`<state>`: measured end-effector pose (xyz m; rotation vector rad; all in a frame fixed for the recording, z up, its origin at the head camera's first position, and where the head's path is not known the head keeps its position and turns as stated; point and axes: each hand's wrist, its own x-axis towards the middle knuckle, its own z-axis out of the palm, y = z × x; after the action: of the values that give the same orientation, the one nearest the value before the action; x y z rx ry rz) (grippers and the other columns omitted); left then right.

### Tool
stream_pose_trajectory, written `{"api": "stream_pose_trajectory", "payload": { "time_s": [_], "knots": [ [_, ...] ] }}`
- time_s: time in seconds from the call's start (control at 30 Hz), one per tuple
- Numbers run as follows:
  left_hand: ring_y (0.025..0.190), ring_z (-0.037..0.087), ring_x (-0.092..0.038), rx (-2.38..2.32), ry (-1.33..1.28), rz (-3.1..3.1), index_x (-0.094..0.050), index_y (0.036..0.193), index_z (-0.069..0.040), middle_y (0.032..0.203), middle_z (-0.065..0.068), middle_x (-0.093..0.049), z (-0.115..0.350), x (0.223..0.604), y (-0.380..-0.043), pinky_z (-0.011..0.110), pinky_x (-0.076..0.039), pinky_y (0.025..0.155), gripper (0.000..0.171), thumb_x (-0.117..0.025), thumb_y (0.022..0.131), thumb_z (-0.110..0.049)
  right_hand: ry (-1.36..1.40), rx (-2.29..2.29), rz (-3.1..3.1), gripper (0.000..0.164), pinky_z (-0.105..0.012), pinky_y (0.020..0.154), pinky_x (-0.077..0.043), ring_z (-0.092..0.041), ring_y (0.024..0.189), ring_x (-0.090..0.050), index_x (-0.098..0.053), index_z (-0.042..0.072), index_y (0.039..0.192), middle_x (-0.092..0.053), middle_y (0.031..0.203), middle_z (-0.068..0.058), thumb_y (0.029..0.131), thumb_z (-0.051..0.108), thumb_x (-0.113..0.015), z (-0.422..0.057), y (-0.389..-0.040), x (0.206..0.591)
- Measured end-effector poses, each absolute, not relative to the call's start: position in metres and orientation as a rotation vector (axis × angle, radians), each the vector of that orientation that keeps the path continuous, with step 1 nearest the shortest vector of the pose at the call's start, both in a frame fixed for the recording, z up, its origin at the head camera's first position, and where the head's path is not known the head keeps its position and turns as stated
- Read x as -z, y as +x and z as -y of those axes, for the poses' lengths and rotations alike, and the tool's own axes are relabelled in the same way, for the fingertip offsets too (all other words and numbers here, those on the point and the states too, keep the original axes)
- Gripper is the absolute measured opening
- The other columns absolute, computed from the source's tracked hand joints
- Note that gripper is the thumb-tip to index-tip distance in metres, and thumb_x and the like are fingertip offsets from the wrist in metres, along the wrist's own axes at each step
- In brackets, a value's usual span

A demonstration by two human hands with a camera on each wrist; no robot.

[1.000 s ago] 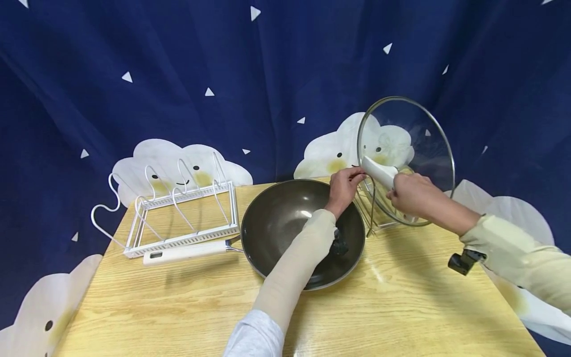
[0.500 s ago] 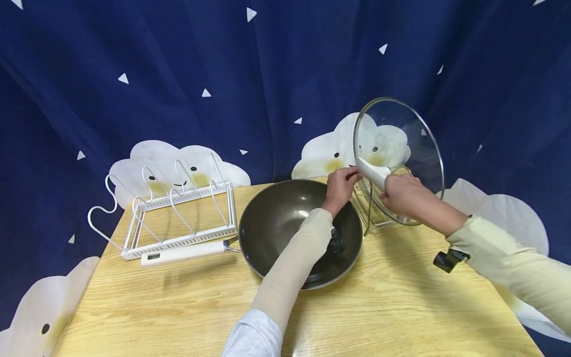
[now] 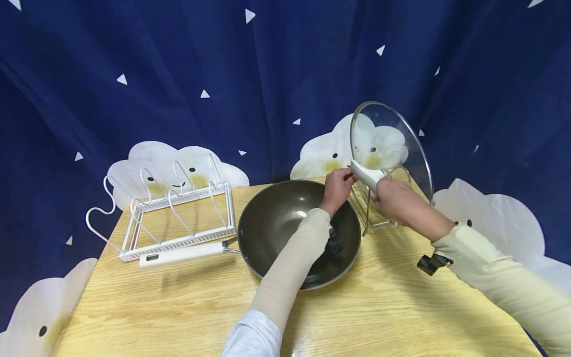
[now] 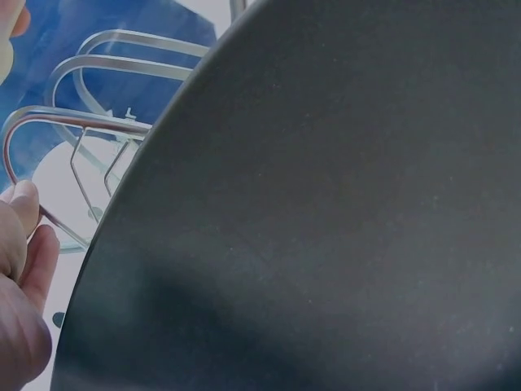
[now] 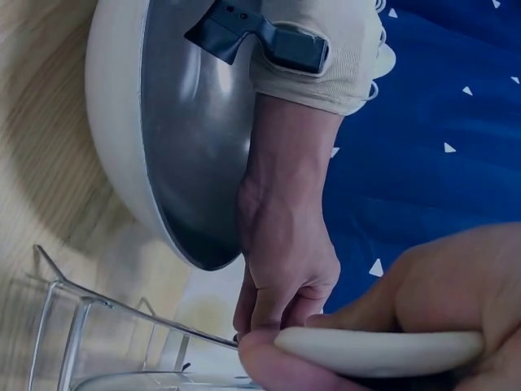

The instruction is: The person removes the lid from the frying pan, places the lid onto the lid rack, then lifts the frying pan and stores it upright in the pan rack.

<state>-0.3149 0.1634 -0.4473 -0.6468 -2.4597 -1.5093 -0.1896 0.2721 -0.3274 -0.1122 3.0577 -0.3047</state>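
In the head view my right hand (image 3: 399, 201) grips the white handle (image 3: 367, 174) of a clear glass lid (image 3: 390, 131) with a metal rim. The lid stands nearly on edge above a wire rack (image 3: 381, 225) at the table's back right. Its lower edge is hidden behind my hand, so I cannot tell whether it rests in the rack. My left hand (image 3: 337, 189) reaches over a dark wok (image 3: 274, 233). In the left wrist view its thumb and fingers pinch the rack's end wire (image 4: 61, 220). The right wrist view shows the handle between my fingers, close to my left hand.
The wok's white handle (image 3: 183, 254) points left across the table (image 3: 178, 307). Behind it stands a white rack (image 3: 196, 238) with several looped dividers. A dark blue curtain (image 3: 267, 74) with white clouds hangs at the back.
My right hand has brought the lid left and slightly down, and the lid has turned more edge-on. My left hand stays at the rack. The whole head view has shifted a little.
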Motion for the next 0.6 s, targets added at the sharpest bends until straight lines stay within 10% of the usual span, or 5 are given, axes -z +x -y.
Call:
{"api": "stream_pose_trajectory", "payload": {
  "time_s": [0.6],
  "knots": [
    [0.079,0.014,-0.067,1.521,-0.580,2.477,-0.082,0.095,-0.010,0.090,0.004,-0.079,-0.165,0.446,-0.314,0.016,-0.043,0.067,0.011,-0.070,0.097,-0.010,-0.185,0.295,-3.209,0.017,-0.058,0.062,-0.050,-0.047,0.069,-0.062,-0.054,-0.013,0.086,-0.062,0.079,-0.031,0.083,0.002,-0.062,-0.259,-0.185,0.344]
  ]
}}
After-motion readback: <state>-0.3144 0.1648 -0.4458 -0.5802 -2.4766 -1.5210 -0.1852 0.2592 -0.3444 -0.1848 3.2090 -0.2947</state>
